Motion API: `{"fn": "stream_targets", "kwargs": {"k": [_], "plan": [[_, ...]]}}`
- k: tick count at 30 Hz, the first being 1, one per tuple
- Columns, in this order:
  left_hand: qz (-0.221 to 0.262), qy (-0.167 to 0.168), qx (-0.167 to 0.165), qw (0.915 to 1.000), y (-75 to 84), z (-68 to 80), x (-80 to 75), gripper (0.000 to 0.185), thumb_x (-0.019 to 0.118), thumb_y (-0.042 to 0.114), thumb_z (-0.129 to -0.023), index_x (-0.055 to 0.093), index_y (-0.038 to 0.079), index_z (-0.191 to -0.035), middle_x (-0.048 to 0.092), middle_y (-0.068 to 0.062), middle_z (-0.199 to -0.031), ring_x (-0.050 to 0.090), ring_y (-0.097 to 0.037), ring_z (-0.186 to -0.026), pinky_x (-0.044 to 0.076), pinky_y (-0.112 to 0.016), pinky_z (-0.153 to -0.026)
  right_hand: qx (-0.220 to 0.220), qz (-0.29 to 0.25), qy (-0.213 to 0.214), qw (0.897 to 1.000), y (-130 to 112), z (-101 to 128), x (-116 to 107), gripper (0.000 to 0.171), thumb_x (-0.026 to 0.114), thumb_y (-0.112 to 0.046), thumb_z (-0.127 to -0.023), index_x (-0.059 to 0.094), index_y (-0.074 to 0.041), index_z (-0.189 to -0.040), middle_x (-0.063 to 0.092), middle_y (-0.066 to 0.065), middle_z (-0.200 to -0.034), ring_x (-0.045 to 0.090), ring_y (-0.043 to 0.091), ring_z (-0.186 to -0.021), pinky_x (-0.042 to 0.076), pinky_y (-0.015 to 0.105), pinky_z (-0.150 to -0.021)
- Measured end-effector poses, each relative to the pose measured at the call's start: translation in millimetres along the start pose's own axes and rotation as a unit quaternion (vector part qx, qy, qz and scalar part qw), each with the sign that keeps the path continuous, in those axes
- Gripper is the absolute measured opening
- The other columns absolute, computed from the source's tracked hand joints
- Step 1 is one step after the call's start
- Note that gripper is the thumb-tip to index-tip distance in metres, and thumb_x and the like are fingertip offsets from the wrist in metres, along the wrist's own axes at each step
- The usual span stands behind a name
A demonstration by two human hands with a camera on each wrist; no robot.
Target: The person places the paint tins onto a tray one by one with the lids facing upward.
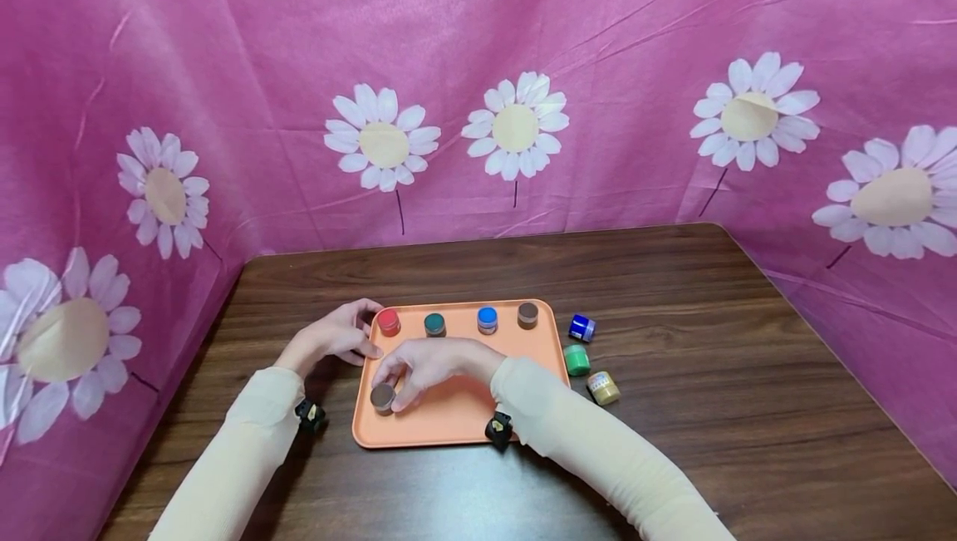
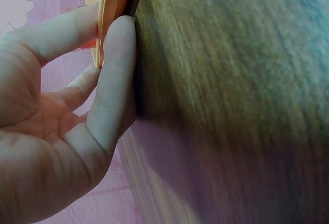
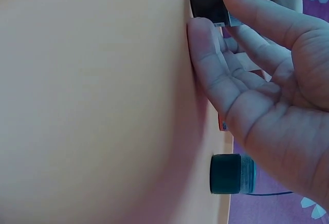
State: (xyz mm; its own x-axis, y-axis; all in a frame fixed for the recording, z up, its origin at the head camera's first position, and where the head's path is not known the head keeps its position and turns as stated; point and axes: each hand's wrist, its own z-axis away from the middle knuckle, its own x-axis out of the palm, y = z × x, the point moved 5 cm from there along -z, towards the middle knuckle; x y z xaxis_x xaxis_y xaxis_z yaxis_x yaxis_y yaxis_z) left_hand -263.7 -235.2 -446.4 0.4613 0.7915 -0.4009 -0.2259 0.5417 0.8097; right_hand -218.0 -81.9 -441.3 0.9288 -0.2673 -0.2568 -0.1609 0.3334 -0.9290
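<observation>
Near the front left corner of the orange tray (image 1: 463,420), my right hand (image 1: 429,365) pinches a small dark brown paint jar (image 1: 383,398) between thumb and fingers. The right wrist view shows the thumb on the side of this jar (image 3: 208,2). My left hand (image 1: 336,335) grips the tray's left rim; in the left wrist view its thumb and fingers lie on either side of the orange rim (image 2: 105,16). Along the tray's back edge stand a red jar (image 1: 389,322), a dark green jar (image 1: 435,325), a blue jar (image 1: 488,320) and a brown jar (image 1: 527,315).
Right of the tray, on the wooden table (image 1: 710,375), lie a dark blue jar (image 1: 581,327), a green jar (image 1: 576,360) and a yellowish jar (image 1: 602,388). A pink cloth (image 1: 598,9) with white flowers hangs behind and beside the table.
</observation>
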Motion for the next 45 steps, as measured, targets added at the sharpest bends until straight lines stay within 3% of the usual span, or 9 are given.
{"fn": "stream_targets", "kwargs": {"k": [5, 12, 18, 24, 27, 31, 34, 39, 45], "plan": [[0.001, 0.001, -0.004, 1.0, 0.3, 0.5, 0.4, 0.076, 0.079, -0.011, -0.076, 0.04, 0.0, -0.141, 0.058, -0.015, -0.096, 0.063, -0.019, -0.075, 0.061, -0.037, -0.063, 0.002, 0.005, -0.001, 1.0, -0.5, 0.8, 0.1, 0.038, 0.075, 0.006, -0.087, 0.066, 0.001, -0.123, 0.066, 0.003, -0.103, 0.059, 0.012, -0.094, 0.058, 0.024, -0.077], [-0.009, 0.004, -0.006, 0.9999, 0.1, 0.0, 0.7, 0.076, 0.079, -0.009, -0.077, 0.041, 0.001, -0.141, 0.057, -0.015, -0.097, 0.062, -0.02, -0.077, 0.061, -0.038, -0.064, -0.008, 0.07, -0.009, 0.997, -5.2, 7.0, -2.9, 0.044, 0.078, -0.002, -0.087, 0.064, -0.004, -0.128, 0.065, 0.0, -0.111, 0.059, 0.014, -0.102, 0.054, 0.021, -0.078], [-0.004, 0.005, -0.003, 1.0, -1.3, -1.2, 0.1, 0.077, 0.08, -0.009, -0.076, 0.041, 0.001, -0.142, 0.057, -0.015, -0.096, 0.063, -0.02, -0.077, 0.061, -0.038, -0.063, 0.0, 0.052, -0.017, 0.999, -11.5, 25.4, -14.9, 0.05, 0.076, -0.004, -0.09, 0.058, -0.005, -0.137, 0.061, 0.016, -0.124, 0.065, 0.022, -0.102, 0.059, 0.035, -0.079], [-0.002, 0.005, -0.002, 1.0, -0.1, -1.1, 0.2, 0.076, 0.079, -0.009, -0.077, 0.041, 0.001, -0.142, 0.058, -0.016, -0.097, 0.064, -0.02, -0.076, 0.061, -0.038, -0.063, -0.021, 0.059, -0.009, 0.998, -22.6, 61.5, -41.7, 0.055, 0.075, -0.009, -0.093, 0.053, -0.001, -0.142, 0.057, 0.025, -0.129, 0.07, 0.032, -0.1, 0.057, 0.036, -0.089], [0.002, 0.002, -0.002, 1.0, 0.8, -0.2, 0.2, 0.076, 0.079, -0.009, -0.078, 0.04, 0.001, -0.142, 0.057, -0.015, -0.096, 0.064, -0.019, -0.075, 0.061, -0.037, -0.062, -0.035, 0.093, 0.015, 0.995, -24.7, 86.4, -61.8, 0.055, 0.076, -0.016, -0.093, 0.054, -0.007, -0.142, 0.061, 0.015, -0.128, 0.068, 0.027, -0.104, 0.055, 0.036, -0.093], [0.008, -0.002, -0.003, 1.0, 0.8, 0.9, 0.0, 0.075, 0.079, -0.009, -0.078, 0.041, 0.002, -0.142, 0.057, -0.015, -0.096, 0.065, -0.02, -0.075, 0.061, -0.036, -0.062, -0.034, 0.108, 0.053, 0.992, -23.0, 120.4, -86.0, 0.054, 0.076, -0.019, -0.093, 0.056, -0.013, -0.142, 0.063, 0.008, -0.123, 0.067, 0.027, -0.101, 0.054, 0.035, -0.087], [0.007, -0.005, -0.001, 1.0, 1.3, 1.7, 0.2, 0.076, 0.079, -0.01, -0.077, 0.04, 0.001, -0.142, 0.057, -0.016, -0.096, 0.066, -0.02, -0.075, 0.061, -0.036, -0.061, -0.027, 0.097, 0.081, 0.992, -16.8, 144.2, -100.3, 0.054, 0.076, -0.018, -0.093, 0.055, -0.01, -0.142, 0.061, 0.015, -0.126, 0.067, 0.029, -0.1, 0.055, 0.035, -0.084], [0.009, -0.003, -0.004, 0.9999, 0.9, 0.7, 0.7, 0.075, 0.078, -0.01, -0.078, 0.04, 0.002, -0.141, 0.058, -0.015, -0.096, 0.065, -0.019, -0.075, 0.061, -0.036, -0.062, -0.015, 0.089, 0.157, 0.983, 5.7, 181.6, -122.1, 0.05, 0.074, -0.016, -0.095, 0.056, -0.006, -0.14, 0.06, 0.017, -0.131, 0.062, 0.032, -0.114, 0.054, 0.035, -0.093], [0.008, 0.002, -0.005, 1.0, -0.6, -1.5, -0.5, 0.075, 0.078, -0.01, -0.078, 0.041, 0.002, -0.141, 0.058, -0.015, -0.094, 0.064, -0.019, -0.074, 0.061, -0.037, -0.062, 0.011, 0.076, 0.259, 0.963, 42.7, 228.8, -145.2, 0.051, 0.074, -0.018, -0.095, 0.053, -0.009, -0.141, 0.057, 0.026, -0.124, 0.063, 0.035, -0.091, 0.058, 0.044, -0.074]]}}
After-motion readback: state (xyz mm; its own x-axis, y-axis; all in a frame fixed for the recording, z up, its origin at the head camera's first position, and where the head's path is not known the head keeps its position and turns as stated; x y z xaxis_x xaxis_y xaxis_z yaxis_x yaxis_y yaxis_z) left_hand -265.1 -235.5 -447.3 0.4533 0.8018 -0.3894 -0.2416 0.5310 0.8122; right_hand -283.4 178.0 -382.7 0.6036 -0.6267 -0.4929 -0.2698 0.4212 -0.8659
